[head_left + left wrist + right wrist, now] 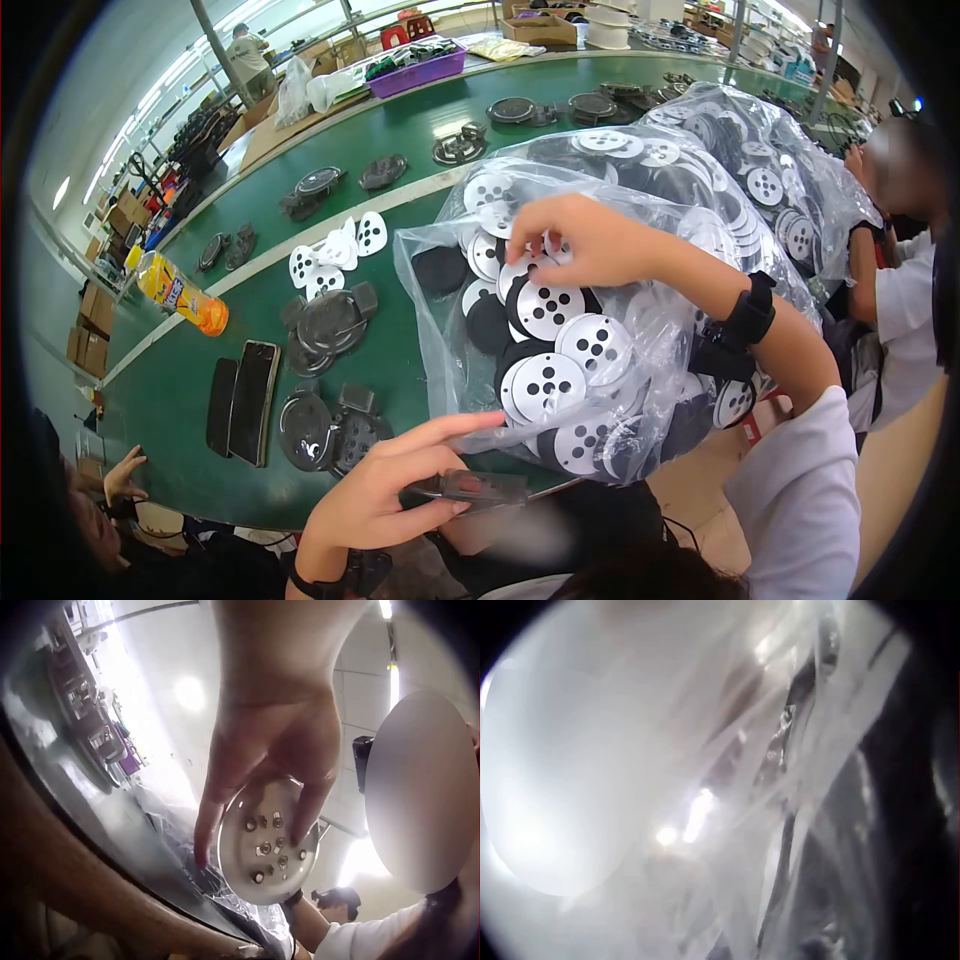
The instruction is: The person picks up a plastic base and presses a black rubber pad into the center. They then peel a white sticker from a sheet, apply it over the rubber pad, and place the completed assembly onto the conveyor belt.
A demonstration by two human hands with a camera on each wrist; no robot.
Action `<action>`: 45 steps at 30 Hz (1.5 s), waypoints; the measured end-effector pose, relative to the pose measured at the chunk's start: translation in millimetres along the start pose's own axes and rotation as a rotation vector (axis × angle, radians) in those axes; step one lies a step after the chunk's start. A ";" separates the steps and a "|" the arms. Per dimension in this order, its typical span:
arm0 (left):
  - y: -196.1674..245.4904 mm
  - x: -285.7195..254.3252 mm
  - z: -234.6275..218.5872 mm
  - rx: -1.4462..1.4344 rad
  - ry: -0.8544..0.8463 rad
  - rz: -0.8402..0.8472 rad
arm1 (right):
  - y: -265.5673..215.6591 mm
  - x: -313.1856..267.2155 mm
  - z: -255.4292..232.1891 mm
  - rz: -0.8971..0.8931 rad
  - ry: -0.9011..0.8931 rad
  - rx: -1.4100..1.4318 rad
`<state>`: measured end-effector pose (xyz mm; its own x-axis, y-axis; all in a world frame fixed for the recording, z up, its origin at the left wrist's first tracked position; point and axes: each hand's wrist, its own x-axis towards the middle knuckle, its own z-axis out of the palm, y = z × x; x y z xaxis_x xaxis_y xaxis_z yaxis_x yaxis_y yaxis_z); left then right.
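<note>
My left hand (385, 490) grips a dark, see-through round plastic part (262, 862), seen nearly edge-on in the head view. In the left wrist view its round face shows several small metal-looking fittings, with fingers and thumb around the rim. My right hand (600, 245) hovers over the mouth of a large clear plastic bag (425, 330), fingers loosely bent with a gap between fingertips and thumb. White discs (548, 388) with black holes and plain black discs (440, 268) fill the bag beneath it. Blurred plastic film (772, 787) covers the right wrist view.
On the green table (400, 215) lie dark plastic parts (325, 325), white rounded pieces (340, 245), two phone-like slabs (253, 400) and an orange drink bottle (175, 290). More dark parts (460, 145) line the far strip. Another person (905, 200) is at the right.
</note>
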<state>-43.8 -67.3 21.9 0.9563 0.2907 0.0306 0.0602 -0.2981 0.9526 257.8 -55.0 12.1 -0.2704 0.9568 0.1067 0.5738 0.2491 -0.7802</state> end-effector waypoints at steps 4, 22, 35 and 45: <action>2.9 5.9 -9.5 -0.006 -0.095 0.021 | 8.6 -8.2 -6.1 -0.206 -0.075 -0.221; -20.6 53.8 -7.0 -0.714 0.634 -0.113 | -103.0 -91.8 -16.7 -0.571 0.443 0.336; -27.5 49.2 -4.4 -0.750 0.748 0.013 | -156.3 -189.8 13.6 -1.307 0.719 -0.022; -27.5 50.4 -6.7 -0.737 0.768 0.002 | -156.0 -202.8 14.7 -1.302 0.789 -0.125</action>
<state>0.8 -38.4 -0.8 0.5037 0.8634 -0.0300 -0.3751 0.2498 0.8927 211.9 -290.2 103.1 -0.1779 -0.1076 0.9782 0.3404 0.9259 0.1638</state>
